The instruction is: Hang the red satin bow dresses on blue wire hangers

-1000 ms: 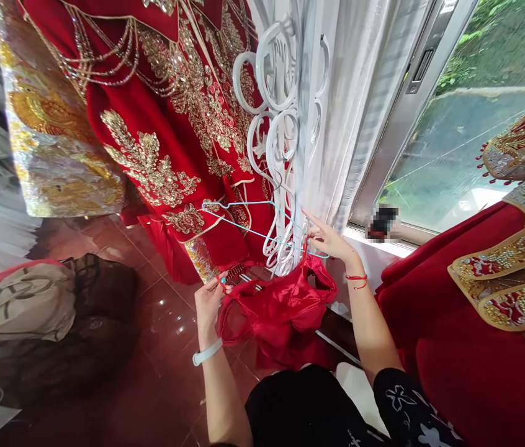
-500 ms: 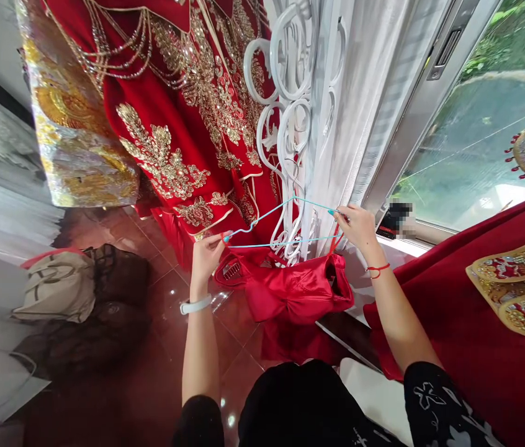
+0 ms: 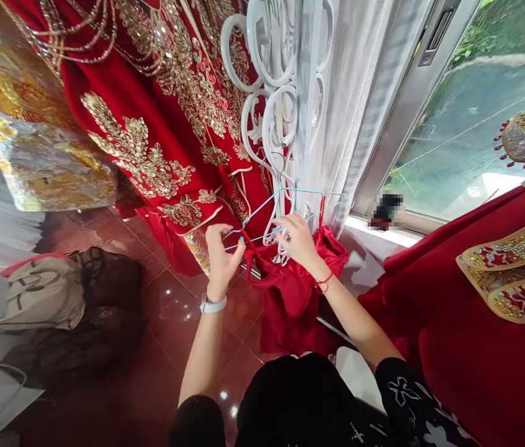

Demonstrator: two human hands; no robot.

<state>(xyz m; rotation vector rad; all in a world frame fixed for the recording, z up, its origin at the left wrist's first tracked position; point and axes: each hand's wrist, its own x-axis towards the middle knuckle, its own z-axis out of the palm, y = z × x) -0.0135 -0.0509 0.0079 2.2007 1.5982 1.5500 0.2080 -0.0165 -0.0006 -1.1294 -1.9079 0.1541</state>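
Okay, so from my end of the feed, both hands sit mid-frame at a light-blue wire hanger [image 3: 262, 205], and the red satin dress [image 3: 290, 295] is right under it, hanging down through the lower center. The left hand [image 3: 223, 257] curls around the hanger's left end with a narrow gap between thumb and fingers; I can't tell how firmly it's clamped. One strap [image 3: 248, 240] sits just beside that thumb. The right hand [image 3: 296, 241] has its fingertips bunched at the lower bar, but I can't tell if they're pinching wire or fabric. The other strap [image 3: 322, 212] loops over the hanger's right side, apart from both hands. Behind all that stands a white scrollwork rack [image 3: 274, 82], with a gold-embroidered red gown [image 3: 151, 164] filling the upper left. White curtain [image 3: 360, 93] and a window [image 3: 471, 136] take the upper right, and a beige bag [image 3: 46, 295] lies at far left.
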